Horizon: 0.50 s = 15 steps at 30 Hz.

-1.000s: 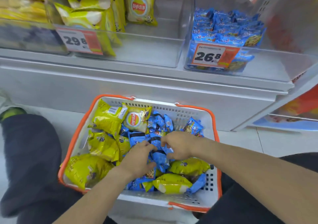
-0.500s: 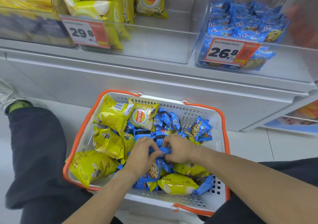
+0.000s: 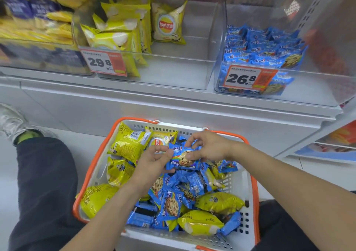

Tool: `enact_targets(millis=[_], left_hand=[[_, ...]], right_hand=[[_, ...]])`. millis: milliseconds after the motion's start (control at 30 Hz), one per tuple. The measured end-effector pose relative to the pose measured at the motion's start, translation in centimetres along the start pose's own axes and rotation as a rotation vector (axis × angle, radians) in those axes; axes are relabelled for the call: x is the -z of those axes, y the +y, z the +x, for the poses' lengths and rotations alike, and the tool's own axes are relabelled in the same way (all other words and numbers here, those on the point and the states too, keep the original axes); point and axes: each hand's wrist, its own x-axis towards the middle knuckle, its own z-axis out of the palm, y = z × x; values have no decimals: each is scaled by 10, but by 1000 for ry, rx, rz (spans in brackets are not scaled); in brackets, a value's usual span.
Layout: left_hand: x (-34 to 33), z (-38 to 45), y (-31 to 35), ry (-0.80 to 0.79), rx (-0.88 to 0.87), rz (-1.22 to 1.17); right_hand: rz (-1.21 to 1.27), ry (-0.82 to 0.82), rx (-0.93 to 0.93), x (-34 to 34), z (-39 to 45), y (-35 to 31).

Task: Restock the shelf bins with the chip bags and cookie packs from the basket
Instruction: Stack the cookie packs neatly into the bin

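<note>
Both hands hold one blue cookie pack (image 3: 182, 157) above the basket.

The left hand (image 3: 154, 162) grips its left end, the right hand (image 3: 207, 147) pinches its right end — beneath lie more cookie packs (image 3: 173, 202) and yellow chip bags (image 3: 129, 146) in the white, orange-rimmed basket (image 3: 252, 202) on the pale floor. Beyond, clear shelf bins: chips (image 3: 119, 36) on the left, cookies (image 3: 264, 46) on the right, each with a price tag.

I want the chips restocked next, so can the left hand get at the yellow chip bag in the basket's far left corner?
Probably yes, once freed. The chip bag lies uncovered on top, just beyond the left hand, but both hands now hold a blue cookie pack.
</note>
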Motion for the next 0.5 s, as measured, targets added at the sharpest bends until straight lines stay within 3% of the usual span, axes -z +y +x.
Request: enact_targets(millis=[100,233,500], left_hand=[[-6,3,20,-51,-58,91],[-25,7,59,43,-237,145],[-77,20,151,75,-740,127]], right_hand=[[-83,62,72,23,-13,-16],[-236,265,212,54,-31,-39],[-122,735,519,118,-85,-74]])
